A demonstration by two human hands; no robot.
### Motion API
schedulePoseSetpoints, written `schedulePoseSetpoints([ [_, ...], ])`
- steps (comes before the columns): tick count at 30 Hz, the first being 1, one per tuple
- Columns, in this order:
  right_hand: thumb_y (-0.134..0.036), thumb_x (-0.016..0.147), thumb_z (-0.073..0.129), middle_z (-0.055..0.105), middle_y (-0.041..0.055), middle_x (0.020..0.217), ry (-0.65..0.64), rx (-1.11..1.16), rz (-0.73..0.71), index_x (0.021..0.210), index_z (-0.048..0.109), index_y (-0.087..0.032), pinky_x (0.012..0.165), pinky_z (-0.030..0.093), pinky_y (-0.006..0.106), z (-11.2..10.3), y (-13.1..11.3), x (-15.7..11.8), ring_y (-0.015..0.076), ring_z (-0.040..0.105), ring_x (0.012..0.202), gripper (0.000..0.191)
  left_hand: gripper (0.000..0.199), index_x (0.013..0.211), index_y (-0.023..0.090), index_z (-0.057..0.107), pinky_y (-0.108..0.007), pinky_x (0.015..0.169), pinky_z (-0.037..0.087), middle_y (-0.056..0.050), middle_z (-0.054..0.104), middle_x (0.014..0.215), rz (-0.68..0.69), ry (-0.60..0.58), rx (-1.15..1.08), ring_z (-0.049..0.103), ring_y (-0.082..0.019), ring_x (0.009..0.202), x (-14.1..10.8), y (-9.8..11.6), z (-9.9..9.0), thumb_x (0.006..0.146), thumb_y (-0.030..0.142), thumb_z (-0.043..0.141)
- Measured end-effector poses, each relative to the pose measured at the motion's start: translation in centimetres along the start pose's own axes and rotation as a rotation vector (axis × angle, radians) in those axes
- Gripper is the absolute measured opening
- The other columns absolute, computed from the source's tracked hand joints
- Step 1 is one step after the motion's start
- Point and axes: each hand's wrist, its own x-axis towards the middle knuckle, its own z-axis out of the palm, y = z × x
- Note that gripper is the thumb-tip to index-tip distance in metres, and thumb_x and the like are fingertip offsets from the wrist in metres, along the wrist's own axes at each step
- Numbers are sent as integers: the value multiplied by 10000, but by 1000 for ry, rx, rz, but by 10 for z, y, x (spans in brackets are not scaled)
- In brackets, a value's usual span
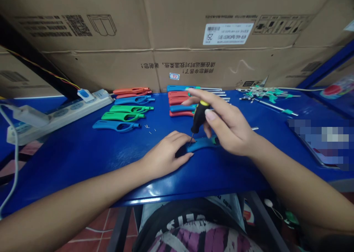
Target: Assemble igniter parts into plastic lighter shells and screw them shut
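Note:
My right hand grips a black screwdriver with a yellow band near its top. The shaft points down, and its tip meets a blue lighter lying on the blue table. Around the left end of that lighter, my left hand rests on the table with thumb and fingers closed on it. The lighter's right part is partly hidden under my right hand. Several small screws lie left of my left hand.
Colored handle shells lie in a column at the left, beside a white power strip. Assembled lighters lie behind my hands. Green-and-metal parts with wires are at the back right. A cardboard wall stands behind the table.

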Motion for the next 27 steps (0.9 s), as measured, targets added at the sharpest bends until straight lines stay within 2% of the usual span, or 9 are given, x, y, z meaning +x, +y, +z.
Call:
schedulePoseSetpoints([
  [2,-352,1056,418,705,76,1205,-28,10,41,1428,529,-248,814,606,355,0,1,0,192,710,955,402,246,1179,185,602,-423,1001,503,-78,690,1181,-2,2,-9,605,-237,1111,0,0,0,949,260,643],
  [6,-464,976,581,747,79,1123,69,-115,-29,1265,668,-252,827,609,367,-2,0,0,210,716,893,369,245,1181,183,598,-430,1019,497,-85,689,1196,8,15,-20,609,-242,1139,0,-1,0,951,256,639],
  [10,-318,1056,418,751,72,1110,68,-26,21,1323,643,-257,823,610,361,-2,-4,1,183,720,890,354,243,1177,179,608,-407,989,509,-80,697,1168,7,7,-20,614,-233,1107,1,-2,0,945,240,650],
  [13,-290,988,588,762,53,1005,114,-38,-82,1243,694,-238,805,600,327,-2,-5,2,177,712,868,281,251,1175,170,604,-410,991,508,-83,701,1170,22,22,-12,614,-234,1105,1,-3,1,943,250,659],
  [15,-283,986,587,754,70,1059,140,-83,-123,1266,682,-222,809,594,323,-2,-5,2,179,704,895,302,251,1176,166,603,-406,996,506,-84,699,1177,24,22,-14,612,-231,1107,1,-3,1,945,248,657],
  [18,-239,1035,453,732,83,1146,61,-46,-42,1370,604,-214,777,600,320,-2,-4,2,164,697,886,368,246,1180,172,610,-397,997,503,-78,697,1176,12,-1,-19,608,-226,1105,1,-2,0,947,239,653],
  [20,-266,1011,523,744,64,1067,49,-33,-27,1325,634,-217,736,601,311,-3,-2,2,158,692,819,337,246,1180,177,610,-400,1000,500,-75,695,1180,10,-4,-19,607,-227,1109,1,-2,0,948,244,655],
  [23,-337,945,654,746,55,980,109,-107,-104,1234,692,-221,748,598,331,-4,1,2,178,686,806,314,254,1181,169,603,-404,1011,495,-80,692,1190,12,6,-21,604,-228,1124,1,-3,0,948,253,658],
  [27,-289,1043,447,718,73,1161,34,-88,-33,1383,590,-248,768,600,350,-4,2,0,162,690,824,371,263,1195,164,610,-391,1002,498,-78,690,1182,11,-5,-19,601,-220,1115,0,-3,0,950,247,656],
])
